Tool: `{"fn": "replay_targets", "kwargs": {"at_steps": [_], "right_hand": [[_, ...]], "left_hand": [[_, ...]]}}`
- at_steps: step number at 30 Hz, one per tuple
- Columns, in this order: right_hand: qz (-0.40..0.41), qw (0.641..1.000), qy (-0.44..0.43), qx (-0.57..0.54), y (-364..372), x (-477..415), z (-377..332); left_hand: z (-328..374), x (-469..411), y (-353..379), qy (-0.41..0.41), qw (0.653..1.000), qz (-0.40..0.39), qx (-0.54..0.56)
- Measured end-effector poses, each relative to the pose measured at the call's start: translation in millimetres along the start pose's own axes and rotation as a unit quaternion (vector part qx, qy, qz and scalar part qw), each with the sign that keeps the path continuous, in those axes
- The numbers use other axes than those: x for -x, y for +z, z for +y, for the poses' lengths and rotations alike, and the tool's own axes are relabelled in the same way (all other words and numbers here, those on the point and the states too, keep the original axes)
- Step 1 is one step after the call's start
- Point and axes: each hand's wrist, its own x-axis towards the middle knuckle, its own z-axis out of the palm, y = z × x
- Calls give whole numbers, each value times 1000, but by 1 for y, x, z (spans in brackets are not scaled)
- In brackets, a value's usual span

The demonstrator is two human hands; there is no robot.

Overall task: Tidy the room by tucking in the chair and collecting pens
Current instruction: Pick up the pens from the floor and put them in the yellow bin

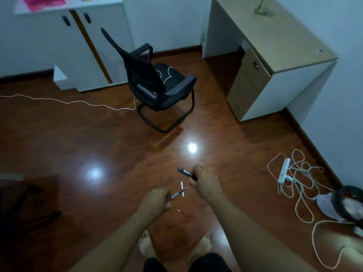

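the left hand (157,201) grips a thin pen (179,192), a red pen (182,213) lies on the floor below it, the right hand (205,180) grasps a black marker (186,173), and the chair (157,83) stands untucked, well apart from the desk (275,40).

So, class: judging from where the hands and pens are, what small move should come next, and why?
Probably the left hand lifts the grey pen it is pinching, since the right hand already holds the black marker; a white pen and red pen remain on the floor.
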Motion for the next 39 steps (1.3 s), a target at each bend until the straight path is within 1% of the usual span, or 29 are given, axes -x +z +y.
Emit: {"fn": "replay_targets", "kwargs": {"at_steps": [3,8,13,19,22,25,28,35,39], "right_hand": [[-7,999,-47,-26,-9,-1,-29],[-44,992,-109,-50,-6,2,-77],[-83,980,-177,-42,14,18,-130],[-122,954,-272,-6,64,50,-210],[-147,943,-298,2,94,73,-255],[-168,931,-324,0,128,98,-302],[-182,917,-355,-4,160,123,-351],[-211,894,-396,6,226,169,-459],[-242,863,-441,42,253,203,-513]], "left_hand": [[-12,24,-7,-38,997,42,56],[-57,62,-8,-100,977,134,131],[-107,120,-3,-160,943,230,181],[-155,210,-17,-250,909,268,197],[-187,258,-21,-285,892,286,204],[-218,307,-27,-318,868,308,226],[-254,352,-34,-336,848,332,239],[-340,439,-46,-366,804,375,283],[-370,481,-44,-380,776,405,299]]}}
